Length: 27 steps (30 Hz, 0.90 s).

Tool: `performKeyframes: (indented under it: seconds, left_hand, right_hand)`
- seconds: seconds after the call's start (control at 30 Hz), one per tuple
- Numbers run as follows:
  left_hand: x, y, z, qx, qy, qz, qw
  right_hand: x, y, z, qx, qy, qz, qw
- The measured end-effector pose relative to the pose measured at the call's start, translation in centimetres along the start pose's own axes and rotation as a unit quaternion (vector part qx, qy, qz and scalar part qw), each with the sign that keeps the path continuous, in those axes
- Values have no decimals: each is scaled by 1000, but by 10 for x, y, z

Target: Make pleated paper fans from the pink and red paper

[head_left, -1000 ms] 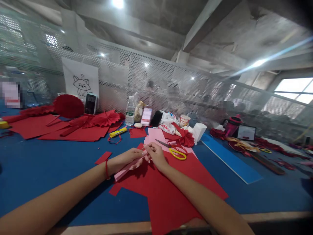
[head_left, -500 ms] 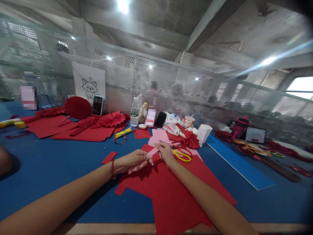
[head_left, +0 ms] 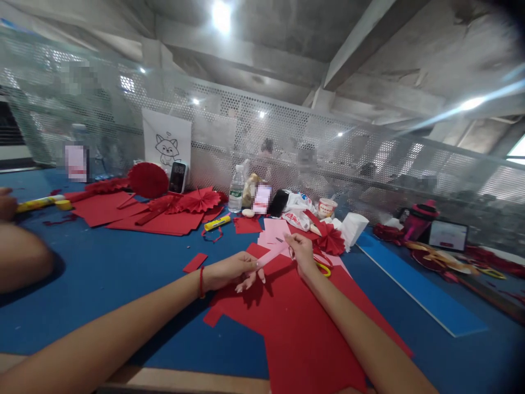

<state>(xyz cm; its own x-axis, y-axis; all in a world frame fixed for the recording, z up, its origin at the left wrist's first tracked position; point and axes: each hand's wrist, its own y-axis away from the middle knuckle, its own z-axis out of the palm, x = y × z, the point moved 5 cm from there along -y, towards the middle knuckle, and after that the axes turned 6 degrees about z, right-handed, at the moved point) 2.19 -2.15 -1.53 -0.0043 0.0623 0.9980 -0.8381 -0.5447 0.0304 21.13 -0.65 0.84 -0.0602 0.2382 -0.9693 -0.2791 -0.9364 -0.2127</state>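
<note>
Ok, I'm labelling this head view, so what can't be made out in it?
All in the head view:
- Scissors: middle part, hidden behind the right hand.
- Pink strip: near end, covered by the left hand.
- Phone at far left: screen text, blurred by pixelation.
- Co-worker's arm: cut off by the left edge.

Count so far: wearer's hands, 2: left hand (head_left: pixel 238 269), right hand (head_left: pixel 302 253). Pink strip (head_left: pixel 271 255): 1. Red wristband (head_left: pixel 200 283): 1. Scissors (head_left: pixel 325 270) by right forearm: 1 pair. Yellow tubes (head_left: pixel 217 222): 2. Cat drawing (head_left: pixel 167 146): 1. Green-label bottle (head_left: pixel 235 192): 1. Paper cup (head_left: pixel 327 208): 1. Pink bottle (head_left: pixel 419 223): 1. Tablet (head_left: pixel 447 235): 1. Blue board (head_left: pixel 422 284): 1. Co-worker's arm (head_left: pixel 22 257): 1. Red sheets (head_left: pixel 311 323): overlapping, can't count.
</note>
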Motion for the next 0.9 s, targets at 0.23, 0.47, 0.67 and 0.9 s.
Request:
performKeyframes:
  seconds: [0.23,0.47,0.67,0.9]
  left_hand:
    - [2,-1,3,8,33,43,998]
    - [5,-3,3,22,-11,86,996]
    - [11,-1,0,34,-74,82,993]
    - [6,-2,-8,42,-70,65,995]
  right_hand:
    - [17,27,46,-91,-62,81,991]
    - [19,49,69,-162,-91,101,977]
    - [15,30,46,-70,-66,77,992]
    - [10,16,25,5,-53,52,997]
